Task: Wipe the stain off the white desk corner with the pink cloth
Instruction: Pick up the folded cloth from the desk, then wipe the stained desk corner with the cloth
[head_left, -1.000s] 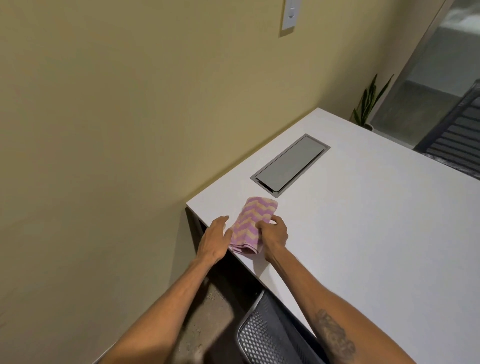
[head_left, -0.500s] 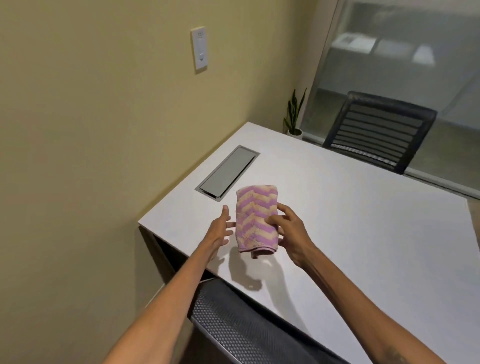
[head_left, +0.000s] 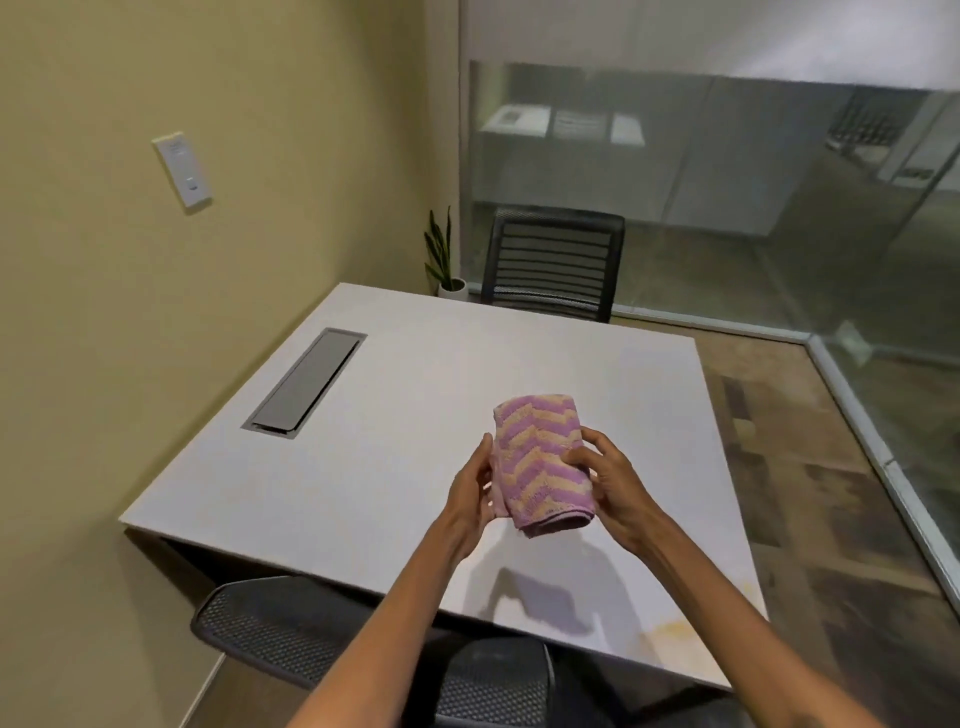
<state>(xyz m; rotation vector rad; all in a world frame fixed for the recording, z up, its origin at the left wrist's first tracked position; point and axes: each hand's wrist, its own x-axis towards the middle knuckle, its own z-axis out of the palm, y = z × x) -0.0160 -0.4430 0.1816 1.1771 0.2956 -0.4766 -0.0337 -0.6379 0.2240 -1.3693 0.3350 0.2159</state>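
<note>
Lifted clear of the near-left corner since a second ago, pink cloth (head_left: 540, 467) now pinched between left hand (head_left: 470, 496) and right hand (head_left: 613, 483) above the white desk (head_left: 415, 395) (yellowish stain (head_left: 670, 631) at near-right corner, probably next).

White desk (head_left: 415, 467), yellowish stain (head_left: 670, 631) near corner

Cloth held over the worktop

Both hands, left (head_left: 470, 496) and right (head_left: 610, 483), gripped the folded cloth (head_left: 540, 460) above the worktop (head_left: 389, 467); a yellowish stain (head_left: 670, 631) marked its near right corner.
</note>
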